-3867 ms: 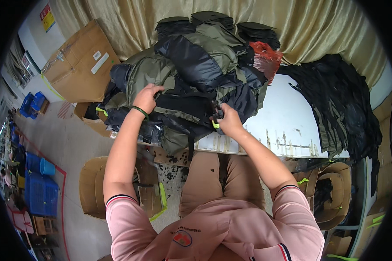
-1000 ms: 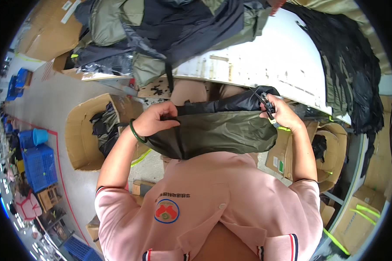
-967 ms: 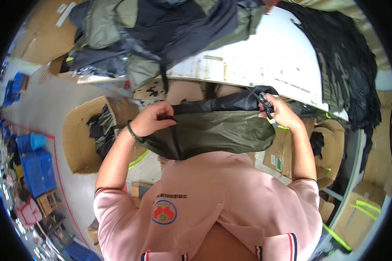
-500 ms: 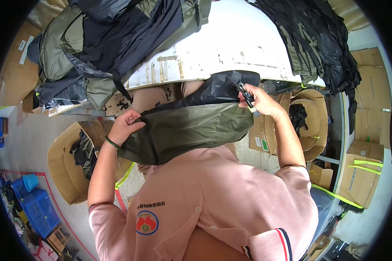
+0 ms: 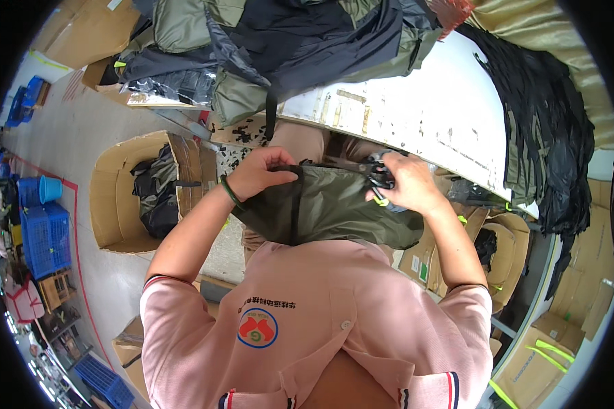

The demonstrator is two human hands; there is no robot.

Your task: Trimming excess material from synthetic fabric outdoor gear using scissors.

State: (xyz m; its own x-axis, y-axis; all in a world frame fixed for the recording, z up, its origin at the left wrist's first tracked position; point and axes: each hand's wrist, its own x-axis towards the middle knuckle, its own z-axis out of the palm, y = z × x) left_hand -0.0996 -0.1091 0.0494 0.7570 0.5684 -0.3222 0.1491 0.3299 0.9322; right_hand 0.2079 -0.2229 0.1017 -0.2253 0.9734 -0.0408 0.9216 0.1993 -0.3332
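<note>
An olive green fabric piece, with a dark strip running down its left part, hangs across my lap. My left hand is closed in a pinch on its upper left edge, at the top of the strip. In my right hand is a pair of scissors with dark handles and a yellow-green bit. Their blurred blades point left along the fabric's upper edge, toward my left hand. Whether the blades touch the cloth I cannot tell.
Black and olive fabric is heaped on the white table ahead. Dark straps hang over its right end. Cardboard boxes with dark pieces stand at left and right. Small black scraps lie beneath the table.
The scissors have swung from upright to pointing left. My left hand has shifted up to the fabric's top edge. The black part of the piece no longer shows, and the whole view has turned.
</note>
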